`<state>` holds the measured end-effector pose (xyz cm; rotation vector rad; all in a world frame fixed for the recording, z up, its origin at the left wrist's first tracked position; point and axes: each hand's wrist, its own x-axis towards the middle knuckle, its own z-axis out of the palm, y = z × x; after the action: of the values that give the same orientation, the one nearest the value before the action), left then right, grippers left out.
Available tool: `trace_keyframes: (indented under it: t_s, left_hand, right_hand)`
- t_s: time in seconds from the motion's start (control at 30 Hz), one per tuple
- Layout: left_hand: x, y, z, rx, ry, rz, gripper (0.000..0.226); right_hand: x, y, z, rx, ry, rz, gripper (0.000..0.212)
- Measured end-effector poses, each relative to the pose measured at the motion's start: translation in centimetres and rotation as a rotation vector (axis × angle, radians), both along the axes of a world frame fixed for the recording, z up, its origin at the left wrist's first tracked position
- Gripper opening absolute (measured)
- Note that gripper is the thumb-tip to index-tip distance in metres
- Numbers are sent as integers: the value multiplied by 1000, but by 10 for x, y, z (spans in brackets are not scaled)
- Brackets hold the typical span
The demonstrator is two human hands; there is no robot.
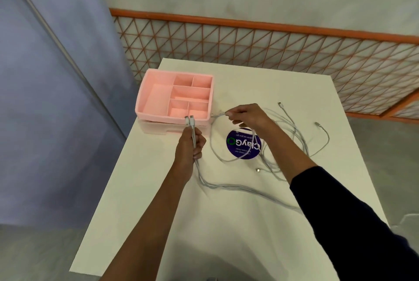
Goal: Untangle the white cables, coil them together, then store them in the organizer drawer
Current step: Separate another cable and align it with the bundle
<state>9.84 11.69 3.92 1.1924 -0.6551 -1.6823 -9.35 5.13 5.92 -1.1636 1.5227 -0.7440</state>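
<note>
White tabletop [249, 231] carries the white cables [226, 186], which lie in a loose tangle across its right half, with strands trailing back toward the near edge. The left hand [189, 147] is closed around two of them, and their plugs [189, 120] stick up side by side above the fist. The right hand [246, 115] pinches another strand between thumb and fingertips, and a loop hangs from it down to the table. That loop crosses a round purple sticker [240, 148] under the right wrist.

Two free ends [279, 103] reach out toward the far right, and a small connector [258, 170] lies by itself near the right forearm. The forearm and its dark sleeve [351, 212] cover part of the tangle, so how many cables there are cannot be told.

Just beyond the left hand, the pink organizer [145, 90] sits at the table's far left corner, slightly overhanging the left edge, with its compartments open on top. A pale drawer front [163, 127] shows beneath it, though whether it is pulled out is hard to make out.

Bare table stretches on the near side. An orange mesh fence [272, 45] runs behind the far edge, and a blue wall [45, 99] stands to the left.
</note>
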Motion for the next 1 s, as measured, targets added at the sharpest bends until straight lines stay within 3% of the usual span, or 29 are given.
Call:
trace_keyframes:
  t_s: [0.2,0.4,0.73,0.87,1.0]
  left_hand:
    - [-12,15,8,-104,-135,-40,30]
    - [-16,26,12,-122,-172,1,26]
    - [-12,34,15,-89,15,-79,27]
    - [-13,35,16,-80,57,-84,25]
    - [-12,32,14,-78,84,-77,26]
  right_hand:
    - [30,51,10,24,-440,-121,19]
    - [48,92,11,-59,-458,-107,24]
    - [61,115,4,-120,-505,-152,30]
    - [64,117,2,-118,-484,-196,16]
    - [65,116,-3,-90,-474,-249,23]
